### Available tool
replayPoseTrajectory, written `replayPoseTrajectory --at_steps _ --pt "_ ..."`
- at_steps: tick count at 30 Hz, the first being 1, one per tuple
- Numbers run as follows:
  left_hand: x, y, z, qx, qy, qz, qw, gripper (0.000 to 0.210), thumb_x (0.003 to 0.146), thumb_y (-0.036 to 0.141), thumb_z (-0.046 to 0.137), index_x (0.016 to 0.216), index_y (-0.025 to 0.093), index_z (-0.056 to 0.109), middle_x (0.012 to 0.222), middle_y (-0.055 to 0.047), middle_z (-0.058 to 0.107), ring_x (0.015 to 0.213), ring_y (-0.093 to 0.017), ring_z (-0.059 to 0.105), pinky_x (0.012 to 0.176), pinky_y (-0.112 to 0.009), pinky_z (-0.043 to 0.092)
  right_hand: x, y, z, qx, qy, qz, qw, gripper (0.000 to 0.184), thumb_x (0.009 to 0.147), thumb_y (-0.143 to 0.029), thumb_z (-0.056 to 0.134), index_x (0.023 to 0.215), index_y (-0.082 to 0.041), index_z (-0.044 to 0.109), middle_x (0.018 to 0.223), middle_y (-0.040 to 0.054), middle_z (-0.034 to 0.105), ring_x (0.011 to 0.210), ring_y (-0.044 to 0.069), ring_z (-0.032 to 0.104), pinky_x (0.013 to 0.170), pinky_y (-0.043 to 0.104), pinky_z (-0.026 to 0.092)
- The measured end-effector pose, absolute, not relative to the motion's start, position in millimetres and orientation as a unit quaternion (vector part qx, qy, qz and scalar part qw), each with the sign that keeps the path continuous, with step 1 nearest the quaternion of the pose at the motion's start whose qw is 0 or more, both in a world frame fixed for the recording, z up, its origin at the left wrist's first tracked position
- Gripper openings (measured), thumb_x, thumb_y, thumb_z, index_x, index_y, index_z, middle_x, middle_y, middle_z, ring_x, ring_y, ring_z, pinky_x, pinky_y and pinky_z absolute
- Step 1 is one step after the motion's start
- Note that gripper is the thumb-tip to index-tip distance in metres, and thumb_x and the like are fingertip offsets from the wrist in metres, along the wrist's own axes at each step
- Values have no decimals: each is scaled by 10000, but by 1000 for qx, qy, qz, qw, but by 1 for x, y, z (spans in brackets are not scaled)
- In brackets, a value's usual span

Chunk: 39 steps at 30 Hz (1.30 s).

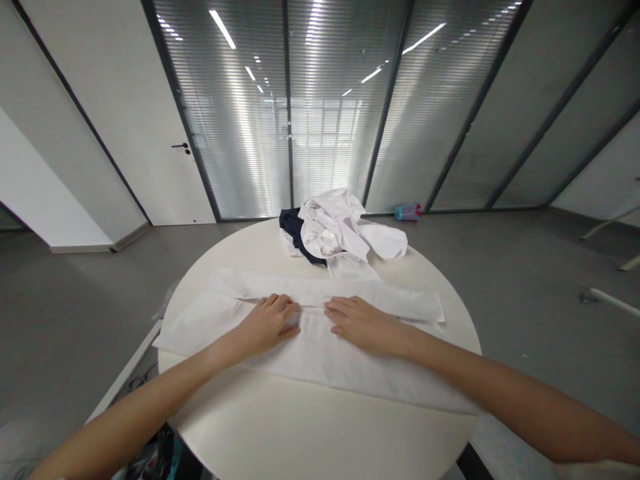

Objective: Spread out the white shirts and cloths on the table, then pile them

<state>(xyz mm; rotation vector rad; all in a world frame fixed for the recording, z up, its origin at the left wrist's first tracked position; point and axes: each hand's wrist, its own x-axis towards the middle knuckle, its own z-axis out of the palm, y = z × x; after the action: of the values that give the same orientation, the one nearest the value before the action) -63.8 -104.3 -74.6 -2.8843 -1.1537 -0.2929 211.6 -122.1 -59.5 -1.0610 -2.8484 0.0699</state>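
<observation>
A white cloth garment (330,360) lies spread across the round table, wide from left to right, with a folded strip along its far side. Its exact kind cannot be made out. My left hand (273,323) rests palm down on the cloth left of the middle, fingers stretched out over the fold. Just to the right, with a small gap between, my right hand (360,323) lies flat on the same fold, fingers extended. Neither hand grips the fabric. Beyond them is a crumpled heap of white clothes (340,230), with a dark navy piece (295,230) showing at its left.
The round white table (300,427) has its near edge below my arms. On the floor by the glass partition lies a blue and pink object (407,212). Dark bags (163,453) are partly visible below the table at left. Pale furniture legs (613,300) stand at right.
</observation>
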Motion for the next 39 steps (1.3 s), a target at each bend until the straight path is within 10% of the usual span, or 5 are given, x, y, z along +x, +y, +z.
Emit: replayPoseTrajectory --at_steps 6,19,32,39 --pt "-65 -101 -69 -919 -390 -56 -11 177 962 322 594 1059 175 615 1103 -107 641 982 -244 616 867 -376 491 218 -78 -84 -382 -907 -156 82 338 985 -168 489 1293 -154 626 1519 174 463 1397 300 431 1128 505 325" --pt "-87 -219 9 -949 -129 129 -256 107 909 261 633 989 287 698 828 -27 732 726 -219 680 604 -324 428 233 -1 -44 -435 -853 -272 93 269 967 -112 466 1035 -149 724 1157 163 671 1156 331 497 974 484 338" --pt "-100 -81 -58 -907 -414 -5 -76 248 990 209 459 1031 146 695 1041 -122 675 980 -243 651 865 -340 494 185 -53 -77 -336 -938 -71 42 240 986 -315 573 1096 -138 691 1070 125 669 1012 246 594 936 393 383" --pt "-111 -54 -76 -910 -377 -120 -125 268 983 245 450 1109 147 666 1222 -147 629 1158 -246 591 1036 -380 463 213 -56 -43 -385 -885 6 262 192 994 -272 474 965 -192 646 956 71 701 961 229 631 949 389 418"
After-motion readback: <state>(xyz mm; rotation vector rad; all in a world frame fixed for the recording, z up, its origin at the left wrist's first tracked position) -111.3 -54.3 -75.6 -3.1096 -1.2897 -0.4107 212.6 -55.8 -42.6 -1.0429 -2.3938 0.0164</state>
